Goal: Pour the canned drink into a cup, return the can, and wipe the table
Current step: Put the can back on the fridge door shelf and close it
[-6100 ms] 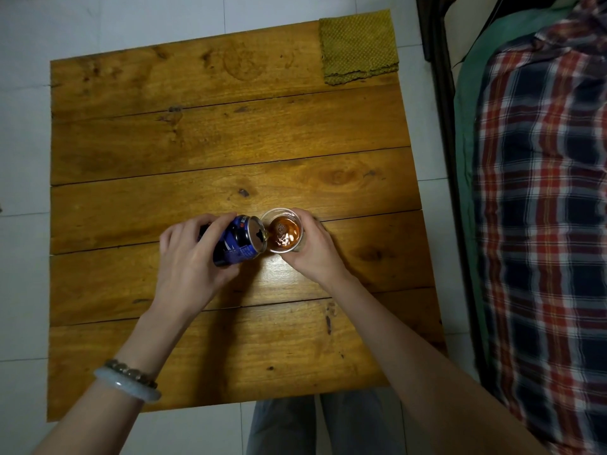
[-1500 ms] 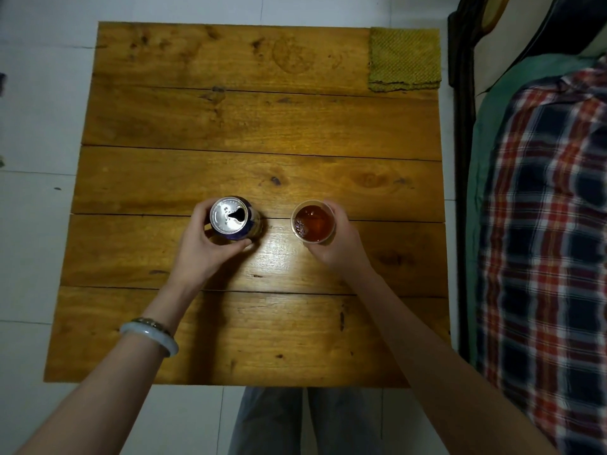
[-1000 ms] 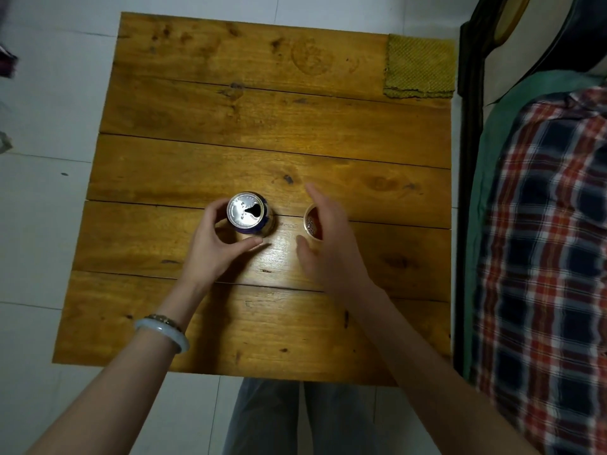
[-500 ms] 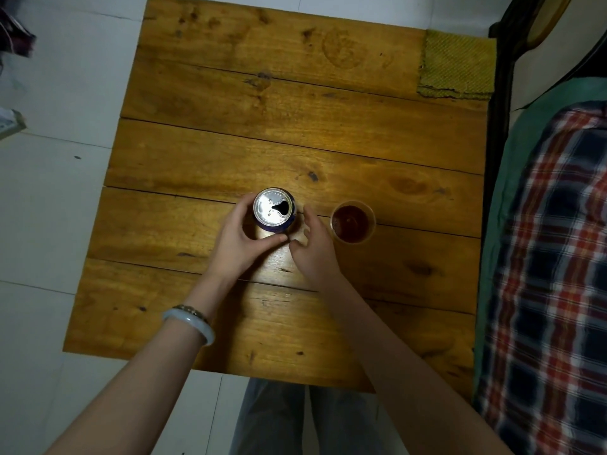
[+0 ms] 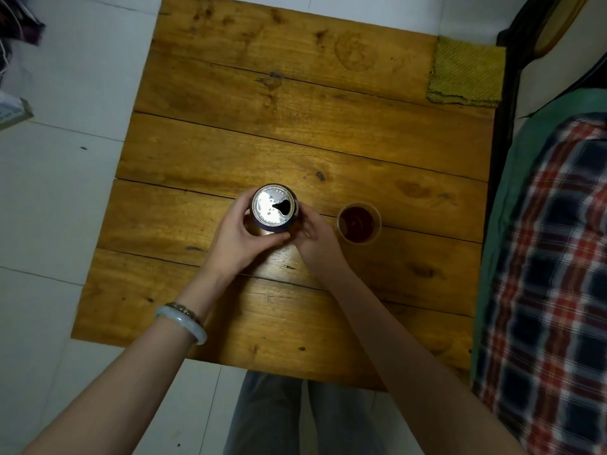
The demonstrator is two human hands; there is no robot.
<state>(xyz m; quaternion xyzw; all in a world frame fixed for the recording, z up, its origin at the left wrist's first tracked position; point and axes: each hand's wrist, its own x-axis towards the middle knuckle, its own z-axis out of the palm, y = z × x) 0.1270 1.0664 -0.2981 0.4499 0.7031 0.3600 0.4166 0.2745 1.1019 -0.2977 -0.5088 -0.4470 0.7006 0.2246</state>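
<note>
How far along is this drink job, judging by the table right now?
Pouring looks done: the cup holds dark drink. In hand: left hand and right hand both grip the upright can. Left: returning the can, then wiping the table with the green cloth at its far corner.

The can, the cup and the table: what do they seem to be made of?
The can: metal, likely aluminium; shiny silver top with a punched opening. The cup: clear, thin-walled, probably plastic, perhaps glass; dark drink shows through. The table: wooden planks, glossy varnish; grain, knots and seams show.
</note>
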